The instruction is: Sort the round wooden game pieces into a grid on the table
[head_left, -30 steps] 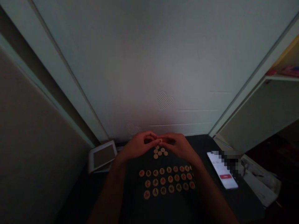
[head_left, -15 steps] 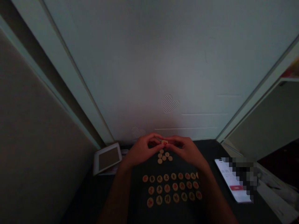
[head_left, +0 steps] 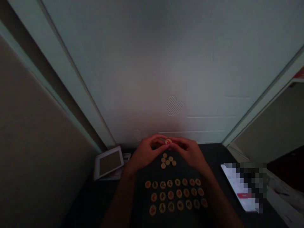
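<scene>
Between the fingertips of both hands is a round Chinese chess piece [head_left: 168, 142] with a red character turned toward me. My left hand [head_left: 148, 151] pinches it from the left, thumb below and fingers above. From the right, my right hand [head_left: 187, 151] grips the same piece in a like pinch. Just below the hands, several blank-faced pieces [head_left: 167, 162] lie in a loose cluster on the dark table. Closer to me, more chess pieces [head_left: 170, 194] with red or dark characters lie in three rows between my forearms.
A white-framed tablet-like object [head_left: 109, 163] lies on the left over some flat items. On the right rests a lit phone [head_left: 239, 190], partly pixelated, beside plastic-looking packaging [head_left: 285, 202]. A pale wall panel [head_left: 175, 106] with embossed hearts closes off the table's back.
The held chess piece has tilted so its red face shows more fully, and it sits slightly higher. Both hands keep their pinch. The camera view has shifted slightly.
</scene>
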Demonstrator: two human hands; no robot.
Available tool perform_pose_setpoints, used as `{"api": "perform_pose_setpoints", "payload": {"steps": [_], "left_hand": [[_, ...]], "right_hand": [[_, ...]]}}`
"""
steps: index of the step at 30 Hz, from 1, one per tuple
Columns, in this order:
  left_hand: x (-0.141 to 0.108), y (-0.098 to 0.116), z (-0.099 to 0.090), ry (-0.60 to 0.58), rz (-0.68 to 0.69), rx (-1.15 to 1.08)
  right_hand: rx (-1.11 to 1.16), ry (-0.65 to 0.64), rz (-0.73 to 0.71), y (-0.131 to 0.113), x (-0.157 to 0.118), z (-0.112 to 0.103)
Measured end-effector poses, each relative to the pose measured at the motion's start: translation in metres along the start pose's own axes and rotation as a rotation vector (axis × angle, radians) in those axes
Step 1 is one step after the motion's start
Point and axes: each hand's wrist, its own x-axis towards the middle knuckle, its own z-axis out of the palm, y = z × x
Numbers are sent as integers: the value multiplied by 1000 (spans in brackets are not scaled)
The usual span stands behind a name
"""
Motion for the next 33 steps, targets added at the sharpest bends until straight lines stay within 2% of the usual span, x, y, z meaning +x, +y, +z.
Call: {"api": "perform_pose_setpoints", "payload": {"steps": [5, 13, 19, 27, 33], "left_hand": [[3, -4, 5, 73, 21, -8], [5, -7, 11, 121, -66, -139], [7, -7, 9, 190, -103, -202], [7, -10, 9, 99, -118, -371], [4, -5, 7, 26, -128, -442]], "right_hand": [[-144, 28, -119, -1, 1, -1], [-155, 125, -118, -3, -2, 5], [-273, 172, -241, -6, -2, 13], [-328, 251, -347, -8, -6, 16], [-273, 193, -351, -14, -8, 14]]}}
